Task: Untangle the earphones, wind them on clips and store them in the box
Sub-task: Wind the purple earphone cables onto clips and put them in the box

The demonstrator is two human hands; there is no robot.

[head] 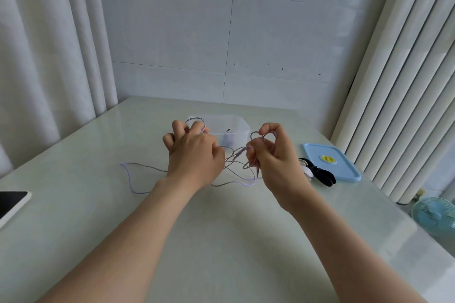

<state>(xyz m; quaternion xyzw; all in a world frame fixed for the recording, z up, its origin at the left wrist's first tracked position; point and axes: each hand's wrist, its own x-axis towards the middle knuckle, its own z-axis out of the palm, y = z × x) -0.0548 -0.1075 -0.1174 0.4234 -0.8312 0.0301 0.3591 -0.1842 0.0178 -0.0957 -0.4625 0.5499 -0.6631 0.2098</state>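
Pinching the tangled earphones (240,152), left hand (194,152) and right hand (273,155) hide the knots; one box (243,130), contents unclear.

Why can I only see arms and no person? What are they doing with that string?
The camera sits on the person's head and looks down, so you see only their two arms, as if through their eyes. No robot here. The string is a tangled earphone cable: the left hand has a loop round its fingers, the right hand pinches other loops, and the rest trails on the pale table. Behind the hands stands a clear box, with its blue lid lying to the right. By the lid lie black and white clips for winding the cable.
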